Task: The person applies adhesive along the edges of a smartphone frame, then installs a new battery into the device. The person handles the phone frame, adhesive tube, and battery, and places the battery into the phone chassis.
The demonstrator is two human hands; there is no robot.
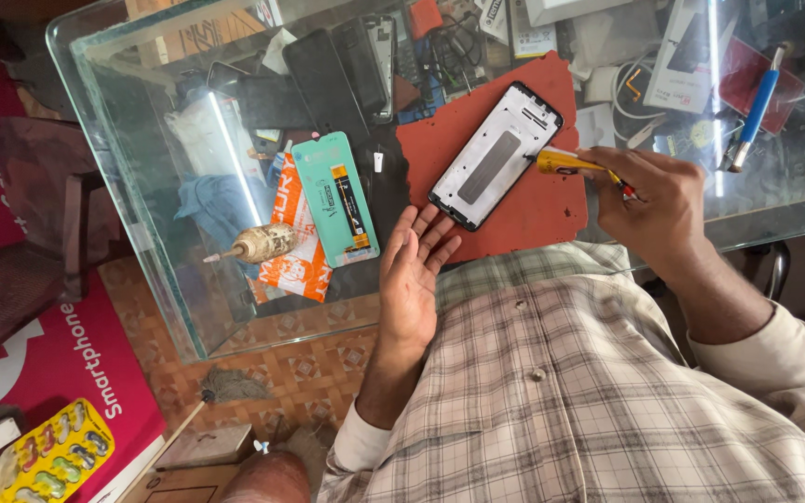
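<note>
The right hand (659, 200) is gripping a yellow tool (570, 164), fingers closed round its handle, and is pressing its tip against the right edge of a phone frame (496, 154); the frame is lying face-down and tilted on a red mat (552, 210), near the middle of the glass table (142, 233); the left hand (416, 265) is resting open and flat, holding nothing, its fingertips just beside the frame's lower corner; the step in hand looks like working along the frame's edge, prying or cleaning, though the tip is too small to tell which; the next move is probably calling for the left hand to steady the frame while the tip is kept shallow, since a slip could be scratching or cracking the part. To the left of the mat a green packet (335, 197) is lying over an orange one (295, 237), with a wrapped brush-like tool (258, 244) beside them; dark phones (347, 70) and cables are crowding the far side, and a blue tool (755, 107) is lying at the right; below the table a patterned tiled floor (319, 363) and a red banner (76, 363) are showing.
</note>
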